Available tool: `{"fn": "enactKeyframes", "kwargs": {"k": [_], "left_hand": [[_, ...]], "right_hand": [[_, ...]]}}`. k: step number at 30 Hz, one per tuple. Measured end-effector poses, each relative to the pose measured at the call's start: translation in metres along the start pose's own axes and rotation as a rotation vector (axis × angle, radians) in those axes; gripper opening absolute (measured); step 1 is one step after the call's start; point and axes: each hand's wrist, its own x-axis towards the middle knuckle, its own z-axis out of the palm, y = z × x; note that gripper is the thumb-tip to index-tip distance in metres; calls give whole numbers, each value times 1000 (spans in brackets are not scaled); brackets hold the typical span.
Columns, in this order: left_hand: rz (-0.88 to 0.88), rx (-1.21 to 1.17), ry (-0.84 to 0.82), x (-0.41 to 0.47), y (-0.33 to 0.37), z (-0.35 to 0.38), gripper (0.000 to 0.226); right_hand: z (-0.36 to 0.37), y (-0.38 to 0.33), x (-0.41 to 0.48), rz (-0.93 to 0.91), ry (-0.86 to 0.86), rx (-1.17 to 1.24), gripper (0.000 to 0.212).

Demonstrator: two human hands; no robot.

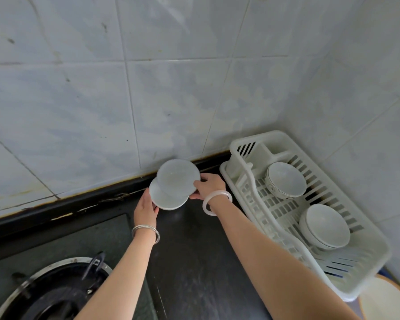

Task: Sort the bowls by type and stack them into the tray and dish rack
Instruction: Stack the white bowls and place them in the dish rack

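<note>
- At the counter's (194,250) back edge, beside the tiled wall (171,100), the left hand (146,207) grips the lower bowl (169,202) by its rim.
- The right hand (209,184) pinches the tilted upper bowl (178,177), which overlaps the lower one.
- A narrow strip of counter separates the right hand from the dish rack (273,135).

Bare forearms, a silver bangle (145,232) on the left wrist, a pale translucent bangle (215,202) on the right.

Black counter (194,262), dish rack (275,135), gas hob (56,285)
</note>
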Motion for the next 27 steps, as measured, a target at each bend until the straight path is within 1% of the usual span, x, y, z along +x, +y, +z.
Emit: {"fn": "enactKeyframes", "kwargs": {"k": [2,6,8,11,15,17,19,20,23,24,27], "left_hand": [[-8,-1,8,0,1,0,35],[1,42,-2,0,0,-2,35],[8,59,-10,1,-1,-3,37],[29,126,-30,5,-1,-5,40],[9,212,-55,13,3,-6,40],[-3,249,-72,16,8,-7,39],[-36,244,-84,18,13,-7,41],[-57,236,-88,19,15,-6,43],[-117,194,-105,20,22,-5,45],[-126,188,-114,19,24,-4,44],[-122,214,-138,16,26,-5,41]], "right_hand": [[7,-3,-2,4,11,-76,30],[13,-7,-4,-21,43,-279,10],[15,-7,-4,-19,46,-337,6],[19,-5,-3,-11,44,-372,8],[20,-3,2,-11,18,-433,11],[19,0,4,-13,-10,-446,20],[19,3,7,3,-52,-398,33],[19,5,8,46,-86,-317,39],[18,7,8,274,-221,91,48],[17,8,7,307,-241,180,49],[16,14,8,290,-237,272,48]]}}
